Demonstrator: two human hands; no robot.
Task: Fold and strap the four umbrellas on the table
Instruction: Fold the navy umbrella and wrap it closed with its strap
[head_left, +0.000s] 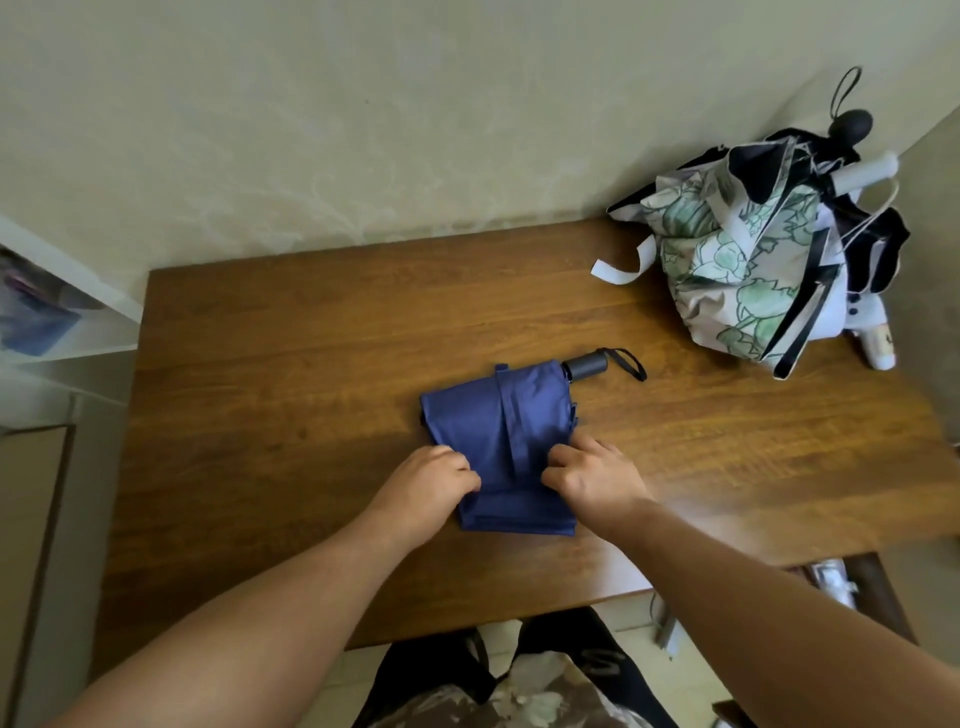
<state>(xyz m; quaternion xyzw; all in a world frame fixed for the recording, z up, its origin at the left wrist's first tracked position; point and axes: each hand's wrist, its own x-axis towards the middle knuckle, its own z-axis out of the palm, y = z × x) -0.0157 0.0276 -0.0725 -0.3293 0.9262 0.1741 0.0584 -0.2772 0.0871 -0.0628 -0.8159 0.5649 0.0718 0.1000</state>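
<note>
Fingers of the left hand (436, 480) and right hand (589, 475) curled and pinched the near fabric of the blue umbrella (501, 441) at centre frame on the table (291, 374); other umbrellas (753, 260) were heaped upper right.

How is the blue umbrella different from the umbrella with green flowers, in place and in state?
The blue umbrella lies flat in the middle of the table, its cloth smoothed into neat folds; the flowered umbrella sits bunched and loose at the far right corner, in a pile with others. Both hands, left hand and right hand, pinch the blue umbrella; nothing touches the flowered one. Both are collapsed, and neither is strapped shut.
</note>
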